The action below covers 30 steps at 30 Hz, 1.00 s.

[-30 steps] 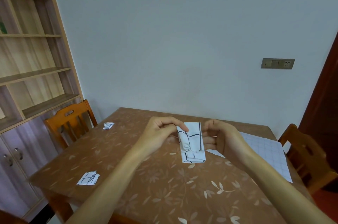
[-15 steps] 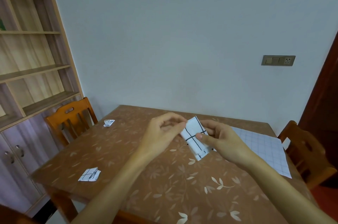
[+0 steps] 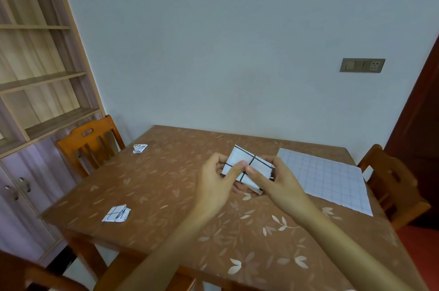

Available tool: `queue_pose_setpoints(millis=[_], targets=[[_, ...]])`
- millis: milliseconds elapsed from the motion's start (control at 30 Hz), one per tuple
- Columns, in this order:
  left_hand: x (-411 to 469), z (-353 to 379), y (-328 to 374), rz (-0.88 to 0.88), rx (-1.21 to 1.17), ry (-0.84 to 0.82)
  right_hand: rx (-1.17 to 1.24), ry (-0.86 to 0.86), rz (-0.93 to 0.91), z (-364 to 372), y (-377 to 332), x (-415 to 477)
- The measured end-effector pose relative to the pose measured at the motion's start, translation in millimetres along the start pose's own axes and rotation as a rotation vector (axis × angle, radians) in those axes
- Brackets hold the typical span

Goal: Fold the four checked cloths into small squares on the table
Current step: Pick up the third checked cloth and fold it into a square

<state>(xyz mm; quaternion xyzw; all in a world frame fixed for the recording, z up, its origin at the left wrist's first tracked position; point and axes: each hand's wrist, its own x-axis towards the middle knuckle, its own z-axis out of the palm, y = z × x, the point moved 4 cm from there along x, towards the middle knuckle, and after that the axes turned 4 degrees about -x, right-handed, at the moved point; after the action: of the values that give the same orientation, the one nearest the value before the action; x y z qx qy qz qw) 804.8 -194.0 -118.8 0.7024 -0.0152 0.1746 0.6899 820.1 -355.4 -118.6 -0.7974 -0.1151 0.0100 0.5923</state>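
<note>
**Third cloth goes from long strip to short packet in the hands**

A second ago the white cloth with black check lines (image 3: 237,156) hung as a long upright strip. It is now turned aslant and doubled shorter, held just above the middle of the brown leaf-patterned tabletop (image 3: 166,183). The left hand (image 3: 213,179) and the right hand (image 3: 280,180) each have a narrow grip on it, thumbs meeting on top and fingers curled beneath. I judge it to be about one fold from a small square. One small folded checked square (image 3: 116,213) lies near the front-left corner and another folded checked square (image 3: 140,148) near the far-left corner. The flat pale checked cloth (image 3: 327,179) along the right edge is not yet folded. An orange wooden chair (image 3: 88,145) stands on the left side, with a tall wooden shelf unit (image 3: 35,76) behind it. A switch-and-socket plate (image 3: 362,65) is on the grey wall.
</note>
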Motion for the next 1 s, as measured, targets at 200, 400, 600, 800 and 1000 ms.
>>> queue_pose_setpoints(millis=[200,400,600,800,1000], targets=[[-6.7,17.3,-28.4,-0.160,-0.014,-0.154,-0.051,-0.035,0.025,4.6,30.5,1.1],[-8.6,31.6,-67.5,-0.122,0.001,-0.102,0.234,0.035,0.288,2.4,76.1,9.2],[-18.8,72.2,-128.1,-0.270,0.008,-0.062,-0.125,0.276,0.274,-1.7,116.3,16.4],[-2.0,92.8,-183.6,-0.254,0.221,-0.031,-0.320,0.273,0.295,-6.5,184.9,39.2],[14.8,113.4,-255.8,-0.268,0.412,-0.017,-0.325,0.214,0.439,-6.4,252.5,61.7]])
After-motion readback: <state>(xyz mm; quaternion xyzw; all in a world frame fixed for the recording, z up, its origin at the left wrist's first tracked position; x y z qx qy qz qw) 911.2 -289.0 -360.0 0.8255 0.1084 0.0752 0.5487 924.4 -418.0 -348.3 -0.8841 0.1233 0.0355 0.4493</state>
